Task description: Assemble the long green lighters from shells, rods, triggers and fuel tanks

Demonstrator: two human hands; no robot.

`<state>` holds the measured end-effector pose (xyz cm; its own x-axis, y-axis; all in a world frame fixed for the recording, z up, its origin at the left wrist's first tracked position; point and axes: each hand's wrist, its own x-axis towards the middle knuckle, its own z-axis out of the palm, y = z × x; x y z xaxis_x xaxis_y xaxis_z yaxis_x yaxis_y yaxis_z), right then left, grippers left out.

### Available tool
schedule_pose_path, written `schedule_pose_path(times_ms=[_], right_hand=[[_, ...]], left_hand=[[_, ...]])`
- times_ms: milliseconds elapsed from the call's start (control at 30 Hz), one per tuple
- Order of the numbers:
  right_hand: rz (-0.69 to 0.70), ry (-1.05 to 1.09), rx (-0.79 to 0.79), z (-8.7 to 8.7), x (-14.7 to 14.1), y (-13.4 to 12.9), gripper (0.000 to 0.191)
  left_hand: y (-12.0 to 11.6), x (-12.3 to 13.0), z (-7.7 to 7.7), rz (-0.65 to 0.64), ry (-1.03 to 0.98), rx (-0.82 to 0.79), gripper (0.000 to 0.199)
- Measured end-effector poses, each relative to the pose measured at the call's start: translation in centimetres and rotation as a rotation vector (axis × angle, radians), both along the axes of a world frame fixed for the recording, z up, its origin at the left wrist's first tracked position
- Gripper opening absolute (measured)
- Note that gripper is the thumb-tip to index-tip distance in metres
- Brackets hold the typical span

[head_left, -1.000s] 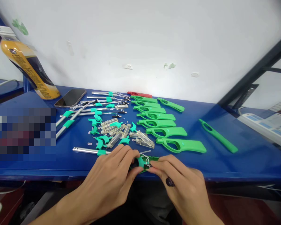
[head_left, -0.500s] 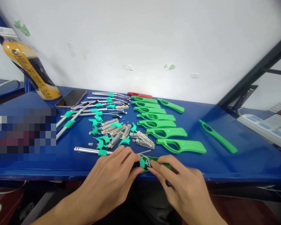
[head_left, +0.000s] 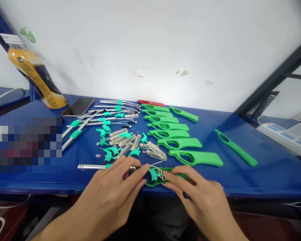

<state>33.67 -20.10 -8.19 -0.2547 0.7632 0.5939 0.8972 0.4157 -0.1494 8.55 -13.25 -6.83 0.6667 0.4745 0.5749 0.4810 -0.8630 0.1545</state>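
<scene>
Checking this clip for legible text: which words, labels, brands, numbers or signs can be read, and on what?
None can be read.
Bottle: label lettering, too blurred.
Metal tube by the left hand: dark end marks, too small.
White item at right: blurred face.

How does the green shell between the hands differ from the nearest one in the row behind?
The worked shell lies hollow side up; the row shell shows its smooth outside. White wires and a teal piece sit at the worked shell, partly hidden by the right hand; the row shell lies untouched, fully visible. Both are green.
</scene>
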Motion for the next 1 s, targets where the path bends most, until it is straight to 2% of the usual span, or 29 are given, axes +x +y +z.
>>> schedule_pose_path(times_ms=[133,267,433,567,700,867,933,1000], right_hand=[[0.009,-0.016,-0.016,0.0,0.4,0.1,0.034],[0.009,-0.004,-0.002,0.1,0.4,0.1,0.037],[-0.01,0.011,0.033,0.3,0.1,0.1,0.042],[-0.008,0.018,0.023,0.4,0.0,0.2,0.041],[0.006,0.034,-0.005,0.1,0.2,0.2,0.037],[0.019,0.05,-0.032,-0.6,0.8,0.0,0.021],[-0.006,0.078,0.025,-0.1,1.2,-0.2,0.016],[-0.054,0.11,0.096,1.2,1.6,-0.5,0.014]], left_hand=[[0.5,-2.1,0.9,0.084,0.017,-0.027,0.027],[1.1,-3.3,0.6,0.085,0.089,-0.078,0.022],[1.5,-3.1,-0.3,0.085,0.149,-0.104,0.034],[1.5,-2.9,-0.1,0.039,0.136,-0.026,0.04],[1.3,-2.8,0.2,0.039,0.132,-0.007,0.034],[1.2,-2.2,0.2,0.069,0.109,-0.064,0.022],[1.2,-2.1,0.2,0.078,0.096,-0.062,0.022],[1.2,-1.9,0.5,0.099,0.079,-0.026,0.024]])
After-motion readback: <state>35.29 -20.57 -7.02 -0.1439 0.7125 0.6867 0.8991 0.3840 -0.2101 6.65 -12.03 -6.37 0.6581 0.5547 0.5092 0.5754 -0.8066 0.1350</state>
